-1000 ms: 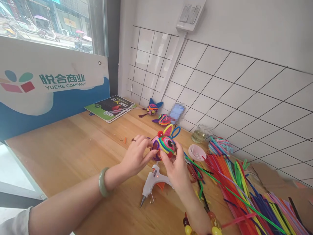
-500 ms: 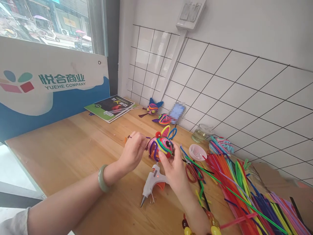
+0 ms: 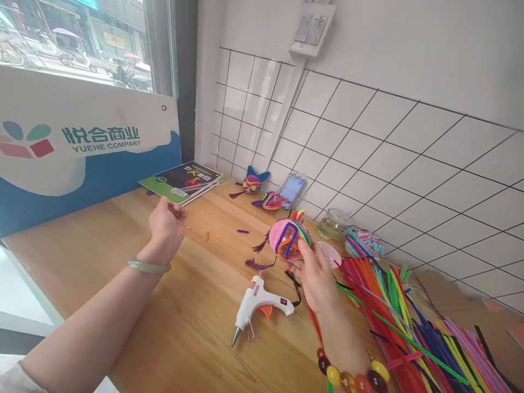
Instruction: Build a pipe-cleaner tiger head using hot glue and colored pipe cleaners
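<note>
My right hand (image 3: 313, 273) holds a round pipe-cleaner figure (image 3: 289, 238), pink with coloured stripes and purple tassels, lifted above the wooden table (image 3: 123, 240). My left hand (image 3: 167, 225) is stretched out to the left over the table, its fingers curled together; whether it holds anything I cannot make out. It reaches toward the green and black booklets (image 3: 182, 180) with clear glue sticks on them. A white hot glue gun (image 3: 256, 301) lies on the table just below my right hand.
A big heap of coloured pipe cleaners (image 3: 409, 322) covers the table's right side. A small pink dish (image 3: 331, 254), a glass jar (image 3: 333, 222) and two finished pipe-cleaner figures (image 3: 262, 191) stand by the tiled wall. Short pipe-cleaner scraps (image 3: 242, 231) dot the table.
My left hand let go of the figure and swung left toward the booklets. My right hand turned the figure and lifted it a little to the right.
</note>
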A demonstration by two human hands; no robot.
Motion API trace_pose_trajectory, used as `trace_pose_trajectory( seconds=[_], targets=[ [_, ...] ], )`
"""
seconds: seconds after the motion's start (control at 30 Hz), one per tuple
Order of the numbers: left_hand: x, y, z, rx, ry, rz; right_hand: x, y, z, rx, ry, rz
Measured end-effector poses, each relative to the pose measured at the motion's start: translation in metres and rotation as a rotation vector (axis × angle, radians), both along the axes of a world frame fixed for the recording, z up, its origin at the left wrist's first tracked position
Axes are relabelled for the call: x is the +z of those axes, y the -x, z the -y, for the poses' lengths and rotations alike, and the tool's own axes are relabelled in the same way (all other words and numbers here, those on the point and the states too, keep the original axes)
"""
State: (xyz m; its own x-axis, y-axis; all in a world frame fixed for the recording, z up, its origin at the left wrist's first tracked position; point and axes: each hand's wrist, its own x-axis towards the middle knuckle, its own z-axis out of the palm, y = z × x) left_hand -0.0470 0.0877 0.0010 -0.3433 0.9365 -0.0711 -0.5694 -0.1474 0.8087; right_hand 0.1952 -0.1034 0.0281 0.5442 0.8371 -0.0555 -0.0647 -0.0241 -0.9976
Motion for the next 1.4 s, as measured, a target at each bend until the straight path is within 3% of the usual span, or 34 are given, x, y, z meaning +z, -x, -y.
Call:
trace_pose_trajectory(
  seconds=[0.1, 0.2, 0.27, 0.33, 0.43, 0.6, 0.73, 0.83, 0.9, 1.03, 1.13, 1.4],
  targets=[
    [0.001, -0.017, 0.022, -0.094, -0.142, -0.133, 0.003, 0.003, 0.001, 0.023, -0.011, -0.027],
    [0.004, -0.039, 0.059, -0.209, -0.559, -0.669, 0.002, 0.01, 0.001, 0.059, 0.002, -0.025],
    [0.006, -0.049, 0.081, -0.213, -0.804, -0.886, 0.0, 0.016, 0.001, 0.084, 0.009, 0.014],
    [0.007, -0.054, 0.096, -0.19, -1.06, -0.97, -0.002, 0.022, 0.001, 0.113, 0.0, 0.075],
    [0.008, -0.054, 0.104, -0.214, -1.2, -1.019, -0.005, 0.03, 0.002, 0.176, -0.011, 0.14],
    [0.006, -0.053, 0.104, -0.44, -1.015, -0.957, -0.007, 0.036, 0.003, 0.214, 0.014, 0.151],
    [0.007, -0.051, 0.098, -0.669, -0.575, -0.626, -0.006, 0.033, 0.002, 0.17, 0.022, 0.154],
    [0.008, -0.049, 0.087, -0.555, -0.311, -0.389, -0.002, 0.031, 0.003, 0.148, 0.023, 0.154],
    [0.009, -0.049, 0.084, -0.6, -0.221, -0.329, 0.002, 0.033, 0.004, 0.142, 0.02, 0.171],
    [0.01, -0.053, 0.096, -0.906, -0.248, -0.398, 0.007, 0.038, 0.005, 0.178, -0.023, 0.242],
    [0.007, -0.056, 0.107, -1.045, -0.287, -0.392, 0.004, 0.041, 0.005, 0.184, -0.034, 0.286],
    [0.006, -0.061, 0.109, -1.116, -0.272, -0.321, -0.003, 0.043, 0.005, 0.174, -0.034, 0.382]
  ],
)
